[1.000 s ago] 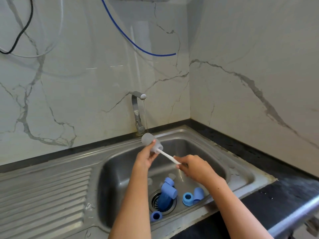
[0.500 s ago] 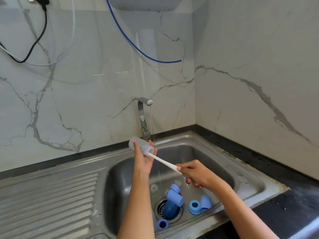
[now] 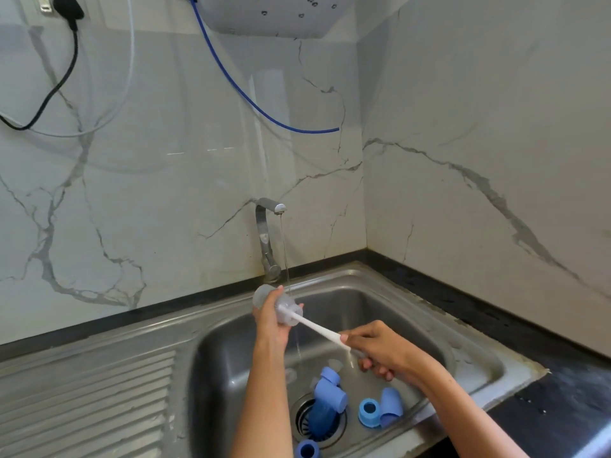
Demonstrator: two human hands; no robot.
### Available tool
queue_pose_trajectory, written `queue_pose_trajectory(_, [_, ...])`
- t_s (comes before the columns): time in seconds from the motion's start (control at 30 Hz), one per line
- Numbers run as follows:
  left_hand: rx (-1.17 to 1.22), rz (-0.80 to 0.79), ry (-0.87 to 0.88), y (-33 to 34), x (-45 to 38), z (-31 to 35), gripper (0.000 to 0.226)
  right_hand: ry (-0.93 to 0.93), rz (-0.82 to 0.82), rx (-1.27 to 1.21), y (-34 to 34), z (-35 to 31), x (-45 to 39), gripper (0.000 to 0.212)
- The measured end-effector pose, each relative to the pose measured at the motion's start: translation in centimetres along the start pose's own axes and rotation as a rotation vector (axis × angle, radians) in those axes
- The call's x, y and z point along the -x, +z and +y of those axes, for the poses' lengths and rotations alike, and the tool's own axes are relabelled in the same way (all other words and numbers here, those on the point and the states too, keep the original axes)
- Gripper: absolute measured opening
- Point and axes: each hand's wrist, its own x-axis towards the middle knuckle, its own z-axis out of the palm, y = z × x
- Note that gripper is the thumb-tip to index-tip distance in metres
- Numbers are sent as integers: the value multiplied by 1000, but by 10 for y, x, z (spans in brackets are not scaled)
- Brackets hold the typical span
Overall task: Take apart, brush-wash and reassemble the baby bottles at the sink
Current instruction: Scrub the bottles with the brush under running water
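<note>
1. Head view: since a moment ago I have tipped the clear bottle flatter, its base now pointing toward the upper left of the frame, and the brush handle has slid further out.
2. My left hand wraps its fingers round the bottle at the centre of the frame, just beside the thin stream from the tap.
3. My right hand pinches the handle's end; the brush head sits inside the bottle.
4. Blue bottle parts lie low in the sink, around the drain.
5. I judge this to be the brush-washing step; next I should scrub with steady strokes, then rinse under the stream.
</note>
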Motion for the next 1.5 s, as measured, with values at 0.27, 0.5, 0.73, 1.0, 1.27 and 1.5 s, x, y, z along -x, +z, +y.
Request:
queue_pose_trajectory(0.27, [58,-55,-15,9,1,-3,18,-122,258,486,2,8,-3,26])
queue_pose_trajectory(0.5, [28,-113,-4,-1,4,-3,44,39,63,-80,-8,3,0,20])
queue_pose_trajectory(0.73, [-200,161,78,5,4,-6,68,-97,252,452,-2,11,-5,27])
queue_pose_trajectory(1.0, [-24,36,-9,4,3,-3,47,4,88,71,-1,3,-4,18])
queue_pose_trajectory(1.27, [9,13,-15,9,3,-1,22,-146,406,623,2,2,2,34])
queue_pose_trajectory(1.5, [-42,190,56,9,11,2,52,-213,525,784,-8,-5,13,38])
